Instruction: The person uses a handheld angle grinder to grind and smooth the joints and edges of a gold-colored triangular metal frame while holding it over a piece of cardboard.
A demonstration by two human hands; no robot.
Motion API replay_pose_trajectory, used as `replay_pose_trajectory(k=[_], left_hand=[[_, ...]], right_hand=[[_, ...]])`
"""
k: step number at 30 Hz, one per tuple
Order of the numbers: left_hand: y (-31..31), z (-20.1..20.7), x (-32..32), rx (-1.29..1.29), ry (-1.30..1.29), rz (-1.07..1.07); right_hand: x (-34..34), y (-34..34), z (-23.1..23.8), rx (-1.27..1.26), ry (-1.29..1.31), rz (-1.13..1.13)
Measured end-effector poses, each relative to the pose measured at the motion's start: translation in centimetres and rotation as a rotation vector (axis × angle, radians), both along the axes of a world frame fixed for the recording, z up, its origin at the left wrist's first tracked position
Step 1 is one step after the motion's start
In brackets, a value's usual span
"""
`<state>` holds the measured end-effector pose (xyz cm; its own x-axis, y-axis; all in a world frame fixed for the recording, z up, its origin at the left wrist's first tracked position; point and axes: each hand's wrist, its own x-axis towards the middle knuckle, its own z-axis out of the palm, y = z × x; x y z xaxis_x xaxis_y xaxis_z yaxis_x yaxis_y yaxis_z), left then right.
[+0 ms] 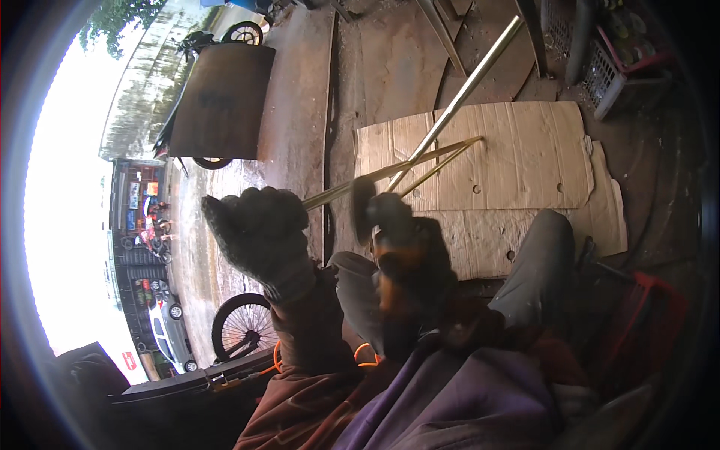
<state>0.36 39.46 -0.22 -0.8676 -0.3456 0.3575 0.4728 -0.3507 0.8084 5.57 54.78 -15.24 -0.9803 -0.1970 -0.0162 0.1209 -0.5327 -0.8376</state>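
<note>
My left hand (259, 236), in a dark grey knit glove, is closed round the near end of a flat metal bar (345, 191). The bar reaches right over the cardboard to a sharp corner, where a second strip folds back. My right hand (420, 240), gloved too, is closed round an angle grinder (397, 281) with an orange body. Its dark disc (364, 210) stands edge-on at the bar; whether they touch I cannot tell. A long shiny metal tube (476, 75) slants across the bar, its near end by my right hand.
Flattened cardboard (517, 157) lies ahead, beyond my knees. Metal legs (442, 34) and plastic crates (607, 75) stand at the far right. Leftward are a spoked wheel (244, 330), an orange cable (277, 356), a brown panel (225, 101) against a motorbike, and a parked car (171, 334).
</note>
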Motion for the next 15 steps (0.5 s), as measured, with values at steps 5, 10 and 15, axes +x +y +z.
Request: replay_pose_trajectory(k=[5,10,15], left_hand=[[-2.0,-0.4,0.2,-0.073,-0.027,0.076],[-0.6,-0.2,-0.7,0.035,-0.060,0.076],[-1.5,-1.9,-1.0,0.099,-0.038,-0.096]], right_hand=[[-2.2,0.0,-2.5,-0.299,-0.252,0.231],[-2.2,0.8,1.5,0.099,0.289,-0.013],[-2.9,1.1,-5.9,0.039,-0.171,0.027]])
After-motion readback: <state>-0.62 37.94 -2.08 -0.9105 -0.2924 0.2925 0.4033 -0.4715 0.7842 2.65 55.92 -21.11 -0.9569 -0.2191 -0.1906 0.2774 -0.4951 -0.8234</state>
